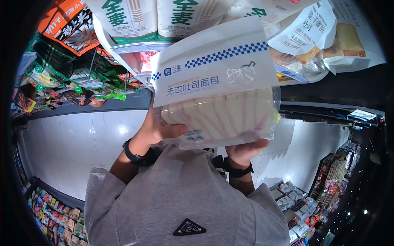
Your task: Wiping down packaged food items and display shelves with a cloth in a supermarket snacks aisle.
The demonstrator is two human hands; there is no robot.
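A plastic-wrapped packet of sliced bread (215, 92), white above and clear below, is held up before my chest. Through its clear lower part show pale slices with purplish streaks. My left hand (164, 129) grips its lower left side, with the thumb across the front and the other fingers hidden behind. Under its lower right edge, my right hand (247, 150) supports the packet, fingers partly hidden. Both wrists wear black bands. Just beyond the packet's top are white and green bread bags (181, 18) on a shelf.
Further bread packets (301, 33) lie at the upper right, above a dark shelf edge (323, 107). Hanging snack packets (74, 27) fill the upper left. Goods racks (55, 212) stand at the lower left, and bagged goods (295, 200) at the lower right. Pale floor tiles (70, 144) show between.
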